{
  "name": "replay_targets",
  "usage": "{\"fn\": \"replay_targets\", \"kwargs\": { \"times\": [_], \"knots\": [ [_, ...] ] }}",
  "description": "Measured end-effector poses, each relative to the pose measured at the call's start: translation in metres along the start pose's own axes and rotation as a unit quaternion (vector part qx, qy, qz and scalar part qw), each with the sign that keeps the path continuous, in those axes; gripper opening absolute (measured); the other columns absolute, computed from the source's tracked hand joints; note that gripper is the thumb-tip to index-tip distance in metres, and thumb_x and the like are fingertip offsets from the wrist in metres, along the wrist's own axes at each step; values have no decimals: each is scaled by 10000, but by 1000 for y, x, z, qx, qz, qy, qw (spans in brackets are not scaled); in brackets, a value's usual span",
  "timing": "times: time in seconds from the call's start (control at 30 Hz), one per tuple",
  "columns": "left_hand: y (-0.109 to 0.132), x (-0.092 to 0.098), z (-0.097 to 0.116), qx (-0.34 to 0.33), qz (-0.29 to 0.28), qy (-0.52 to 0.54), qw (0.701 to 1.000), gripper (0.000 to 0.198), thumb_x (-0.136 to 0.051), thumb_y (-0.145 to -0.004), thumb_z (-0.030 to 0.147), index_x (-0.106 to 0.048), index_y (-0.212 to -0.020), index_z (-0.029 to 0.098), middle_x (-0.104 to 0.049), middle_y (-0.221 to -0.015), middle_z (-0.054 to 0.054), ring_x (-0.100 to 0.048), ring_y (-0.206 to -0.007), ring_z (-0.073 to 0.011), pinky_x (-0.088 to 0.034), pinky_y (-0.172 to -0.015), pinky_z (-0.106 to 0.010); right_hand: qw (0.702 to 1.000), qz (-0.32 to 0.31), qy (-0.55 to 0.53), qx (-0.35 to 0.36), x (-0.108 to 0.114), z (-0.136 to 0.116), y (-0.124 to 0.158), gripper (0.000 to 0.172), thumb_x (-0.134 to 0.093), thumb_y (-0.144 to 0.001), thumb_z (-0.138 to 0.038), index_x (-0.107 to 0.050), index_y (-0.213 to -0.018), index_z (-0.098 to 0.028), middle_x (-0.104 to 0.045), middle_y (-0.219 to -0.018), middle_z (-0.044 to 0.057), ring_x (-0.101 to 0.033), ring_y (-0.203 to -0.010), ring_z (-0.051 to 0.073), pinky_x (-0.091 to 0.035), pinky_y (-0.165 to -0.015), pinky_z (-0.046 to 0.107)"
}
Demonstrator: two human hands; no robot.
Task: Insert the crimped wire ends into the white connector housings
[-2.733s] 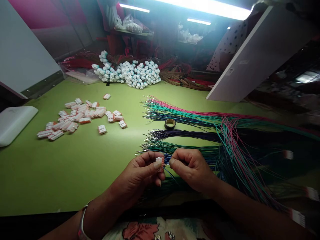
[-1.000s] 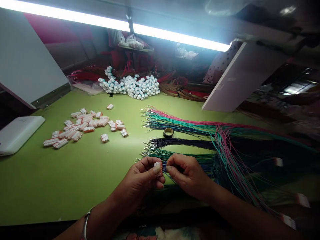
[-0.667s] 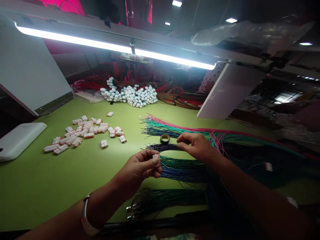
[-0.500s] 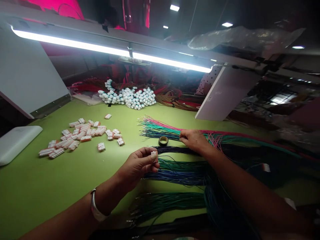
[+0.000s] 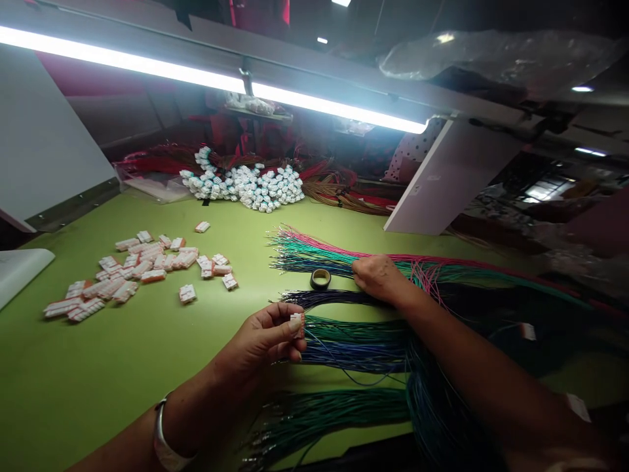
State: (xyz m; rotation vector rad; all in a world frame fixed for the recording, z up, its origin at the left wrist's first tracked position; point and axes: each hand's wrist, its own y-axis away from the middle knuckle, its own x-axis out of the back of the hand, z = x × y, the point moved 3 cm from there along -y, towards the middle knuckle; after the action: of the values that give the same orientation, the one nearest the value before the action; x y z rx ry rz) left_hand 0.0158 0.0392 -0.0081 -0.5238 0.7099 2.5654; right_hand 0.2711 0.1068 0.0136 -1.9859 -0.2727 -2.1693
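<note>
Though tiny, white connector (image 5: 296,322) with orange face

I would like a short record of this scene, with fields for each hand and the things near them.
left hand: pinches white connector, close to green wires
right hand: rests on teal and pink wires; grip not visible
tape roll: beside the right hand, apart from it
loose connectors: scattered on green table
</note>
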Motion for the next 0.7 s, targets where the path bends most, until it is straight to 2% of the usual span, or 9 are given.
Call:
{"fn": "replay_targets", "kwargs": {
  "times": [0.13,0.23,0.3,0.4,0.5,0.63,0.7],
  "knots": [
    [-1,0,-1,2,1,-1,1000,284,-793,-747,256,-636,-962,159,-636,-716,-6,-632,-641,-133,-520,-548,-215,995,74,-65,4,4,10,9,123,-504,-803,-118,-616,-760,-148,-660,-763,95,-568,-686,192,-333,-629,287],
    [-2,1,-2,6,-5,-5,1000,271,-777,-767,255,-626,-970,159,-634,-717,-6,-627,-643,-128,-517,-556,-211,982,117,-145,14,3,11,14,78,-522,-783,-125,-584,-803,-168,-613,-703,27,-520,-617,149,-336,-599,258],
    [-3,1,-3,5,-8,-5,1000,259,-761,-784,247,-619,-982,158,-632,-725,-7,-625,-651,-126,-513,-562,-208,969,138,-205,23,5,5,15,59,-514,-821,-156,-567,-839,-172,-586,-690,-3,-500,-592,125,-360,-581,234],
    [-1,1,-3,2,-14,-5,1000,243,-741,-804,241,-611,-990,154,-634,-731,-13,-624,-657,-125,-511,-570,-209,945,161,-282,44,17,-15,18,116,-477,-900,-217,-562,-835,-172,-566,-691,-13,-486,-591,108,-386,-563,217],
    [1,-1,-2,3,-13,-7,1000,237,-734,-809,232,-604,-988,148,-631,-725,-13,-620,-644,-122,-512,-573,-210,922,169,-339,76,39,-44,26,145,-502,-924,-247,-591,-839,-170,-574,-696,-15,-486,-600,101,-400,-563,220],
    [3,-2,-2,3,-16,-4,1000,215,-707,-833,217,-596,-1000,143,-632,-733,-20,-611,-651,-116,-508,-589,-205,856,173,-463,151,65,-82,46,71,-579,-894,-188,-626,-846,-165,-608,-765,7,-518,-675,110,-431,-620,240],
    [3,-3,-2,1,-36,4,999,198,-690,-846,207,-594,-1007,144,-634,-749,-25,-606,-659,-112,-502,-598,-201,840,155,-492,169,68,-95,56,68,-591,-879,-149,-638,-831,-158,-605,-758,6,-513,-687,110,-429,-633,242]
  ]
}}
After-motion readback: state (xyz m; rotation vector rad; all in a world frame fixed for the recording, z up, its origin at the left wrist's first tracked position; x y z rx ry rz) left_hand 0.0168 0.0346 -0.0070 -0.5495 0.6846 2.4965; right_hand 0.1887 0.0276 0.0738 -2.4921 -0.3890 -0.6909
